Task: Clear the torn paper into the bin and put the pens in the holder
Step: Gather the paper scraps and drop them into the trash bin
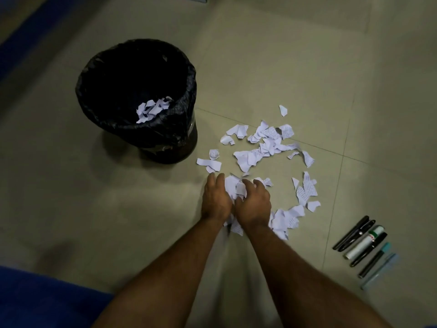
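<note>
**Both hands cupped around torn paper on the floor**

The torn paper lies scattered on the tiled floor, right of the bin. The left hand and right hand press together around a bunch of scraps. More scraps sit inside the black-lined bin. Pens lie in a row at near right.

floor: pale tiles, thin grout lines | blue cloth: lower left corner; blurred
</note>
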Demonstrator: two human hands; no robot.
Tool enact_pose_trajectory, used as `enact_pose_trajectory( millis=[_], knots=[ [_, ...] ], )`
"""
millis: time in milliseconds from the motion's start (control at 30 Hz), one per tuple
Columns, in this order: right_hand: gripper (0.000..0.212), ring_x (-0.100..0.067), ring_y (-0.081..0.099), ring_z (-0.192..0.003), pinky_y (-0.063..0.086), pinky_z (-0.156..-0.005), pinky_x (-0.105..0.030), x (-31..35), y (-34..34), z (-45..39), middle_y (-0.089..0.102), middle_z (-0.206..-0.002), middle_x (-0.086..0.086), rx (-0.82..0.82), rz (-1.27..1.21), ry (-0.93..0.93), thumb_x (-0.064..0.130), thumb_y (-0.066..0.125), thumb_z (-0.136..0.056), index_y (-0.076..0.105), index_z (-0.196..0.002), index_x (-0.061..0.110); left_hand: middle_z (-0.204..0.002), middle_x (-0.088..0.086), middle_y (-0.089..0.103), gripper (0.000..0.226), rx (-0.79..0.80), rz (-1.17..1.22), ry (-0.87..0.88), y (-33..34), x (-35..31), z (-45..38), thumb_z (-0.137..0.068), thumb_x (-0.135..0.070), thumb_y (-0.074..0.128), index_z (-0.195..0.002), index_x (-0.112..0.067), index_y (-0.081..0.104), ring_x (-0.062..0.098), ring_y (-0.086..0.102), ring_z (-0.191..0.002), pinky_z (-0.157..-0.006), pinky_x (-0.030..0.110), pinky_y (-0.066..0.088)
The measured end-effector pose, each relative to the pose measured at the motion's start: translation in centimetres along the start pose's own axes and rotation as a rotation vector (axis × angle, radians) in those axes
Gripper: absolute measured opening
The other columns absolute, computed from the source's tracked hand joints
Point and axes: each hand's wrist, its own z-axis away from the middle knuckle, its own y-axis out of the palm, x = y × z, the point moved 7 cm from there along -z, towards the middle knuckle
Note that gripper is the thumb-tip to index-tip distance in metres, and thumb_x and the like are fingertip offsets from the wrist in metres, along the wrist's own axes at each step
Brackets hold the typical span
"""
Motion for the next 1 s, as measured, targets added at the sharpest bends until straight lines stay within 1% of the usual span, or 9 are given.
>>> enact_pose_trajectory(
  millis=[133,200,300,467,567,700,800,867,1000],
  knots=[
    [0.056,-0.035,0.05,-0.123,0.045,-0.098,-0.044,-0.5,-0.5,-1.9,0.052,-0.14,-0.012,0.021,0.097,-0.018,0.032,0.063,-0.082,0.054,-0.137,0.023,-0.148,0.013,0.042,0.051,-0.125,-0.037,0.115,-1.2,-2.0,-2.1,-0.089,0.0,0.049,-0.138,-0.012,0.05,0.032,0.047,-0.13,-0.105,0.038,0.041],
    [0.059,-0.033,0.049,-0.122,0.047,-0.095,-0.042,-0.4,-0.4,-2.7,0.051,-0.139,-0.009,0.079,0.12,-0.007,0.033,0.067,-0.079,0.054,-0.135,0.026,-0.149,0.016,0.04,0.05,-0.176,-0.134,0.025,-1.4,-1.7,-3.6,-0.092,-0.008,0.051,-0.141,-0.013,0.046,0.033,0.042,-0.134,-0.109,0.04,0.038],
    [0.061,-0.033,0.049,-0.121,0.047,-0.096,-0.043,0.0,-0.6,-3.4,0.05,-0.139,-0.009,0.068,0.033,-0.019,0.027,0.066,-0.079,0.051,-0.138,0.023,-0.153,0.017,0.032,0.059,-0.037,-0.194,-0.053,-0.1,-1.7,-4.9,-0.092,-0.02,0.055,-0.147,-0.015,0.035,0.033,0.032,-0.139,-0.114,0.04,0.033],
    [0.065,-0.037,0.053,-0.119,0.044,-0.099,-0.042,-2.3,-3.4,-5.6,0.055,-0.134,-0.015,-0.046,-0.164,0.009,0.018,0.071,-0.075,0.053,-0.137,0.011,-0.147,0.013,0.037,0.06,0.032,-0.137,0.222,1.0,-4.9,-4.9,-0.087,-0.008,0.055,-0.145,-0.014,0.039,0.031,0.044,-0.128,-0.105,0.034,0.04],
    [0.065,-0.037,0.053,-0.12,0.043,-0.1,-0.042,-3.3,-5.4,-7.3,0.057,-0.132,-0.017,-0.125,-0.177,-0.009,0.025,0.07,-0.074,0.055,-0.135,0.009,-0.142,0.014,0.042,0.06,-0.023,-0.202,0.246,0.6,-6.7,-6.3,-0.083,-0.008,0.058,-0.141,-0.013,0.043,0.033,0.048,-0.122,-0.098,0.037,0.043],
    [0.072,-0.042,0.049,-0.128,0.039,-0.107,-0.046,-3.3,-6.9,-11.2,0.055,-0.136,-0.022,-0.249,-0.051,-0.038,0.042,0.053,-0.072,0.055,-0.135,0.008,-0.149,0.014,0.035,0.071,0.038,-0.308,0.334,1.6,-10.9,-9.3,-0.081,-0.022,0.064,-0.146,-0.016,0.035,0.035,0.041,-0.132,-0.104,0.043,0.038],
    [0.071,-0.039,0.049,-0.128,0.041,-0.107,-0.045,-3.9,-6.7,-14.7,0.054,-0.135,-0.022,-0.096,-0.071,0.055,0.043,0.045,-0.074,0.052,-0.138,0.011,-0.153,0.014,0.03,0.071,0.139,-0.358,0.271,2.5,-12.0,-12.1,-0.086,-0.039,0.06,-0.148,-0.023,0.031,0.037,0.035,-0.136,-0.107,0.048,0.038],
    [0.065,-0.035,0.056,-0.12,0.046,-0.102,-0.042,-3.6,-6.0,-15.8,0.061,-0.126,-0.016,0.074,-0.09,0.033,0.045,0.044,-0.073,0.058,-0.128,0.013,-0.144,0.013,0.04,0.06,0.219,-0.328,0.235,3.0,-11.9,-12.2,-0.087,-0.046,0.056,-0.141,-0.026,0.043,0.037,0.04,-0.13,-0.103,0.048,0.042],
    [0.052,-0.035,0.06,-0.11,0.049,-0.095,-0.043,-2.8,-5.6,-12.5,0.064,-0.115,-0.015,0.19,0.0,-0.101,0.032,0.046,-0.076,0.065,-0.12,0.011,-0.129,0.009,0.05,0.044,0.259,-0.434,0.38,2.9,-11.7,-8.1,-0.088,-0.043,0.051,-0.127,-0.026,0.056,0.034,0.05,-0.118,-0.091,0.044,0.048]
  ],
)
